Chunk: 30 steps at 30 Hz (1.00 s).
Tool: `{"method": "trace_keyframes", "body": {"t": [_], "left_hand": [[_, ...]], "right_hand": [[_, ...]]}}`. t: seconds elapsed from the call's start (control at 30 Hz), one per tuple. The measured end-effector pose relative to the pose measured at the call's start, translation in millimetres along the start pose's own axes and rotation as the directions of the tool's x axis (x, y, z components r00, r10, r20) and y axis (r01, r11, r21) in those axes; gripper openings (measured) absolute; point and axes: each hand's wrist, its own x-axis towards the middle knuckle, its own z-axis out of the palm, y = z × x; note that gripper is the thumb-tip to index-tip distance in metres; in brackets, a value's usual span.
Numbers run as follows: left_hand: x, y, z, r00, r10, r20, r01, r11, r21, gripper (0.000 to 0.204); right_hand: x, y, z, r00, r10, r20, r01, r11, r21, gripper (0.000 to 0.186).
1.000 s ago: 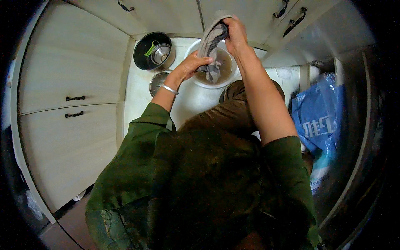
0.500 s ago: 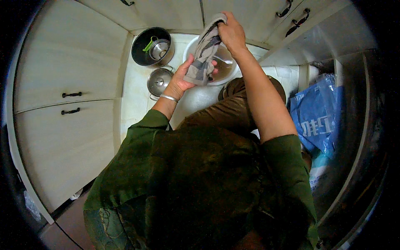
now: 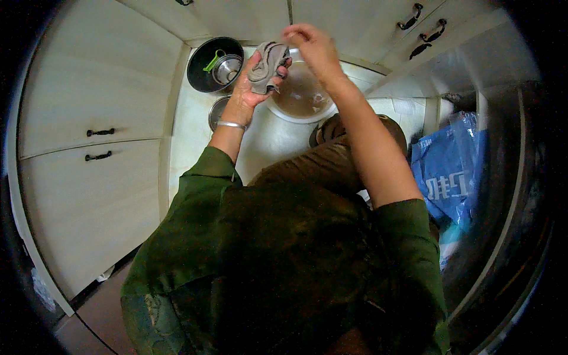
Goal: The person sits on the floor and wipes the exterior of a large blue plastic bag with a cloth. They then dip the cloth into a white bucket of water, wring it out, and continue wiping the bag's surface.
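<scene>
My left hand (image 3: 247,89) is closed around a bunched grey cloth (image 3: 269,66) with dark stripes, palm up, fingers wrapped over its right side. A silvery bangle circles that wrist. To the right of the cloth, my right hand (image 3: 313,52) is raised with nothing visible in it; its loosely bent fingers are slightly blurred and apart from the cloth. Below both hands stands a white basin (image 3: 303,120) of murky brownish water, partly hidden by my left hand and the cloth.
At the left are a dark pot (image 3: 198,83) holding a smaller metal vessel and a green-handled tool, and a lidded metal pot (image 3: 218,112), partly hidden by my left arm. Cream cabinets (image 3: 100,77) enclose the floor. A blue plastic bag (image 3: 441,160) lies at the right.
The cloth hung stretched between both hands; now it is bunched in my left hand, which has moved up and left. My right hand has let go and shifted slightly left.
</scene>
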Motion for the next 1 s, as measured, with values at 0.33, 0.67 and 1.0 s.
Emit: {"method": "trace_keyframes", "body": {"t": [0.33, 0.67, 1.0], "left_hand": [[23, -40, 57, 0.976, -0.179, 0.122, 0.196, 0.970, -0.146, 0.067], [-10, -46, 57, 0.977, -0.192, -0.089, 0.198, 0.978, 0.062, 0.080], [-11, -48, 53, 0.928, 0.108, -0.356, 0.073, 0.885, 0.459, 0.042]], "right_hand": [[-5, -9, -23, 0.962, -0.085, 0.260, -0.020, 0.926, 0.378, 0.042], [5, 12, 6, 0.987, 0.115, -0.111, -0.103, 0.989, 0.105, 0.025], [11, 22, 16, 0.909, 0.035, -0.416, -0.042, 0.999, -0.007, 0.015]]}}
